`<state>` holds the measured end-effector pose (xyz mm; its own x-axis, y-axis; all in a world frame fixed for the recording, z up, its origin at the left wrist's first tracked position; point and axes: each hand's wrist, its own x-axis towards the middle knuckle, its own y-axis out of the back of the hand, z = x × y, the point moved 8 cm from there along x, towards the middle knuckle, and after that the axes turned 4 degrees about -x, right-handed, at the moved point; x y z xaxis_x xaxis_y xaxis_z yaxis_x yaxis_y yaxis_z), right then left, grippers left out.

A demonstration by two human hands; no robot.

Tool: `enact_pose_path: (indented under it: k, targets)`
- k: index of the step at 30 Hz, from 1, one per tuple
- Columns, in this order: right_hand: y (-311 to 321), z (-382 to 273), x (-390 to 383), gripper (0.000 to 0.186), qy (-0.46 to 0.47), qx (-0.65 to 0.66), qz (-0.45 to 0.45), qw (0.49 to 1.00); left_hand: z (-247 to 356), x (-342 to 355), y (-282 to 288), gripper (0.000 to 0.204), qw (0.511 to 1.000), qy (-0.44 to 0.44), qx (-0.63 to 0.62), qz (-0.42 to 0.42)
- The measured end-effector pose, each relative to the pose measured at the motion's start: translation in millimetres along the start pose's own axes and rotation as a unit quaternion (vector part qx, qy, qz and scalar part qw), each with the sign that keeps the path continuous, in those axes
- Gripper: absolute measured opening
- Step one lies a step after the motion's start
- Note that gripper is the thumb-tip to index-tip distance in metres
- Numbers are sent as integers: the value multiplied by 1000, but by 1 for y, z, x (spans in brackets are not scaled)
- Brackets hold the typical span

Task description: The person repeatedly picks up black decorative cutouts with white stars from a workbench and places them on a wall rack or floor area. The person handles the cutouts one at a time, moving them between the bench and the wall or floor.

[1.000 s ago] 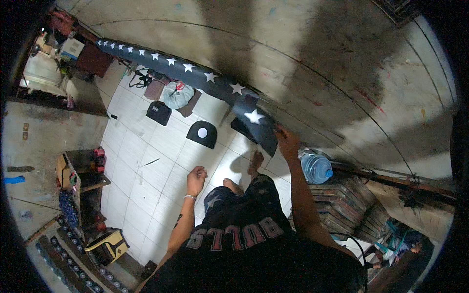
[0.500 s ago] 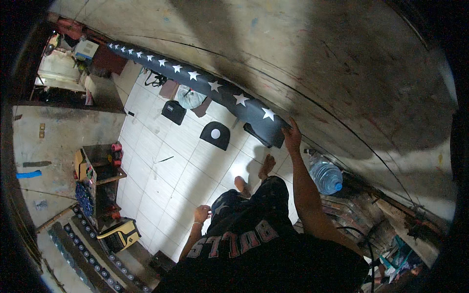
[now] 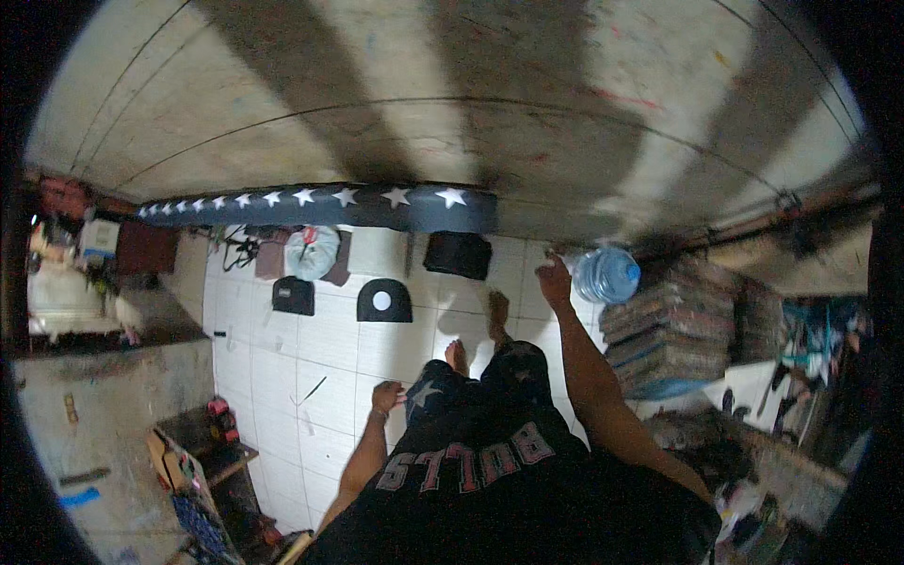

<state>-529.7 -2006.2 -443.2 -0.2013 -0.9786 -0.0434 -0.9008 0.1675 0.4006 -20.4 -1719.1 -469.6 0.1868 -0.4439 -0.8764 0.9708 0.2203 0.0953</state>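
Note:
My right hand hangs over the floor beside a large blue water bottle, its fingers partly spread and nothing visible in them. A gap separates it from the near end of a long dark strip with a row of white stars, which runs along the wall. My left hand is by my left thigh, fingers loosely bent, apparently holding nothing. On the floor ahead lie a dark stack of folded cloth, a black beanie-shaped piece with a white disc and a smaller black one.
A tied plastic bag sits on brown cloth by the wall. At right stands a tall stack of flat bundles. A wooden shelf unit stands at lower left. White tiles cover the floor.
My right hand has let go of the star strip's near end and moved away from it. The view has turned, so the strip now lies nearly level. My left hand stays low beside my thigh.

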Motion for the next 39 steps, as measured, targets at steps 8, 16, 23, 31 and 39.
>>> enact_pose_path:
  k: [8,16,23,31,39]
  targets:
    - [70,140,-418,6,-495,107,48,861,72,70,24,28,990,-77,113,-34]
    - [67,149,-681,25,-507,-190,36,840,63,48,-179,29,860,-45,376,-343]
    - [99,157,-902,29,-496,56,431,751,-118,-110,-414,32,778,-49,483,-398]
    - [187,107,-1143,26,-327,351,801,358,-394,-314,-573,30,477,-19,695,-537]
    - [82,209,-1182,25,-191,517,799,241,-547,-344,-659,31,372,-89,817,-431]
